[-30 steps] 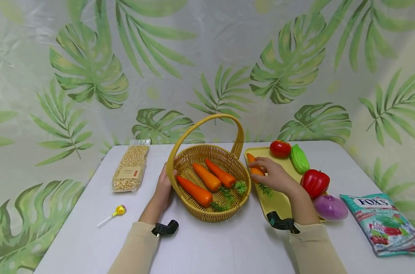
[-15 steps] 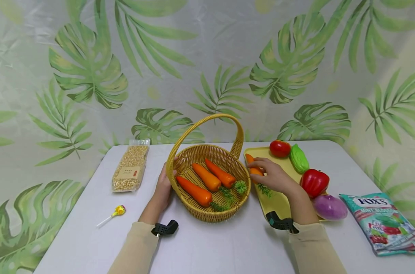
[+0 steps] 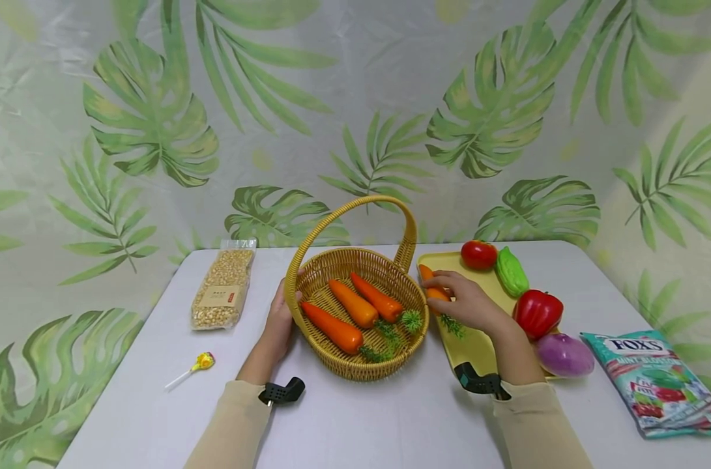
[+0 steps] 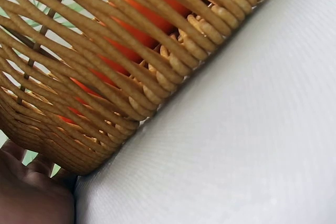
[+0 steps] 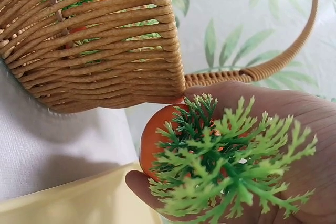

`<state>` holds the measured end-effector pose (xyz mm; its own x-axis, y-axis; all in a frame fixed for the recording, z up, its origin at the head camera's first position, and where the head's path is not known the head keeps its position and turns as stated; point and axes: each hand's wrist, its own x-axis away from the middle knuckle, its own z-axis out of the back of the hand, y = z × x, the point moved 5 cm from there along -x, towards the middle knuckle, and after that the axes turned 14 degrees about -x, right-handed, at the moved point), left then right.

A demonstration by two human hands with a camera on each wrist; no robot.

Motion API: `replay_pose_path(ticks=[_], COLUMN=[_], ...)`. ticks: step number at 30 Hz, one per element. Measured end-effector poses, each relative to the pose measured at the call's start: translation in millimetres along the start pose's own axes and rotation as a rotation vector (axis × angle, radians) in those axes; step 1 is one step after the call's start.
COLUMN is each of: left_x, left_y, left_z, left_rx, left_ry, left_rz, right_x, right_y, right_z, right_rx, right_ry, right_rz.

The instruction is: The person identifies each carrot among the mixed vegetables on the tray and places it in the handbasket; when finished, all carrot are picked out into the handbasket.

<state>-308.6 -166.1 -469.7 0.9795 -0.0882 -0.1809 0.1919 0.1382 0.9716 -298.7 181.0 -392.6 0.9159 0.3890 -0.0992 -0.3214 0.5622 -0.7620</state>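
Note:
A wicker basket (image 3: 355, 370) with a tall arched handle stands mid-table. Inside lie three orange toy carrots (image 3: 352, 303) with green tops. My left hand (image 3: 277, 327) holds the basket's left side near the handle's foot; its fingers (image 4: 39, 163) reach round the weave in the left wrist view. On the right, my right hand (image 3: 472, 301) grips another carrot (image 3: 437, 294) over the left side of a yellow tray (image 3: 478, 345). The right wrist view shows thumb and finger on either side of its orange end, its leafy top (image 5: 231, 166) covering part of the palm.
A tomato (image 3: 479, 255), a green bumpy vegetable (image 3: 512, 272), a red bell pepper (image 3: 539, 314) and a purple eggplant-like piece (image 3: 565, 355) line the tray's right side. Farther right lies a teal candy bag (image 3: 654, 381). On the left are a bag of kernels (image 3: 223, 290) and a lollipop (image 3: 203, 361).

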Motion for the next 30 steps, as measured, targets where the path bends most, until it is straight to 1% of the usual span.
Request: replay_pose_path(ticks=[9,24,30], left_x=[0.0,0.2,0.1], left_y=[-0.7,0.6,-0.3], left_z=[0.7,-0.5,0.1], left_rx=[-0.007,-0.006,0.002], left_ry=[0.004,0.002,0.002], left_rz=[-0.016,-0.004,-0.004], right_x=[-0.3,-0.5,0.0], right_y=[-0.3,0.5,-1.1], right_z=[0.2,-0.5,-0.8], right_rx=[0.003,0.003,-0.009], right_ry=[0.005,0.004,0.002], right_rz=[0.008,0.024,0.017])
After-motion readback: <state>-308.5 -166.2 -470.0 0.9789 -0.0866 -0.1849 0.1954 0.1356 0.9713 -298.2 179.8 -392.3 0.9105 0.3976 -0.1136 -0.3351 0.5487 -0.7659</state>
